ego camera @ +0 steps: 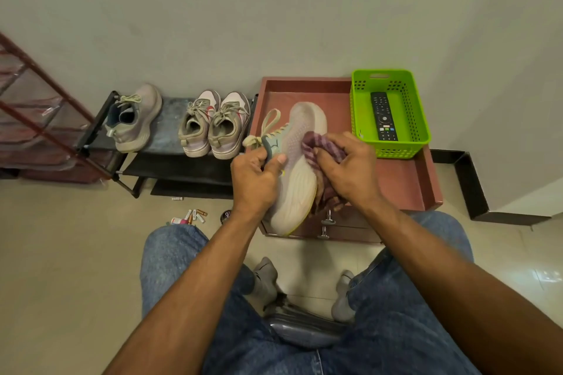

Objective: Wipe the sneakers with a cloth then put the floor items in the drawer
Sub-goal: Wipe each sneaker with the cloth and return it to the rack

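Note:
My left hand [255, 179] grips a pale grey sneaker [297, 179] by its collar, holding it above the reddish drawer unit [405, 183] with its side and sole turned up. My right hand [350, 169] clutches a purple striped cloth [316, 144] and presses it against the sneaker's side. Its matching sneaker [134, 119] and a beige pair [213, 125] stand on the low black shoe rack [170, 167]. Several batteries and small tubes [190, 216] and a small dark round tin [227, 215] lie on the floor at the left. The drawer's metal knobs [326, 224] show below the sneaker.
A green plastic basket [420, 119] holding a black remote [383, 116] sits on the drawer unit's top. A red-framed rack [36, 106] stands at the far left. My knees in blue jeans and grey socks fill the foreground. A wall lies behind everything.

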